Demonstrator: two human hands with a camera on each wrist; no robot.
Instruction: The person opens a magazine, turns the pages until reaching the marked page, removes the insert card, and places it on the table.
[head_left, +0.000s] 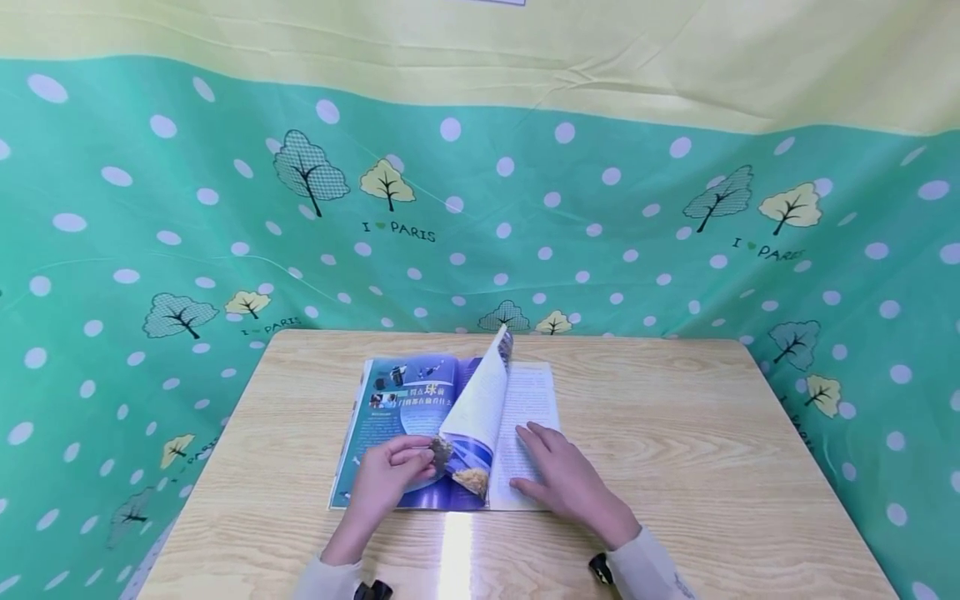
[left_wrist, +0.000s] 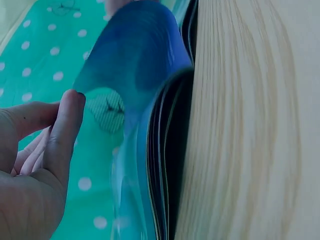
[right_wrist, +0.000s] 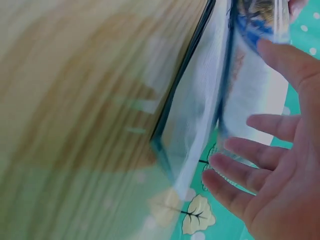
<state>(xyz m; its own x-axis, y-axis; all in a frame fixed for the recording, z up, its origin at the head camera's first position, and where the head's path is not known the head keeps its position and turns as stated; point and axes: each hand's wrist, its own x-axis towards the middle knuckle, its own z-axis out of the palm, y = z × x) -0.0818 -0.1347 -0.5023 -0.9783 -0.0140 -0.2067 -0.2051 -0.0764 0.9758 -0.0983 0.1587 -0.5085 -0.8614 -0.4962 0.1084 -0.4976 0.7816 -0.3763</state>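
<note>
An open magazine [head_left: 375, 442] lies on the table, its left page blue-green and purple with printed text. One page [head_left: 480, 400] stands lifted and curls over near the middle, white on one side, a blue picture on its lower corner. My left hand [head_left: 384, 477] pinches that corner between thumb and fingers; the left wrist view shows the bent page [left_wrist: 140, 50] arching away from the fingertips. On the white right-hand page [head_left: 525, 417] rests my right hand [head_left: 566, 475], fingers spread and relaxed. The right wrist view shows its fingers extended beside the paper.
The wooden table [head_left: 675, 433] extends on both sides of the magazine. Behind it and along the sides hangs a green curtain [head_left: 450, 192] with white dots and printed trees. A bright light reflection falls on the table just in front of the magazine.
</note>
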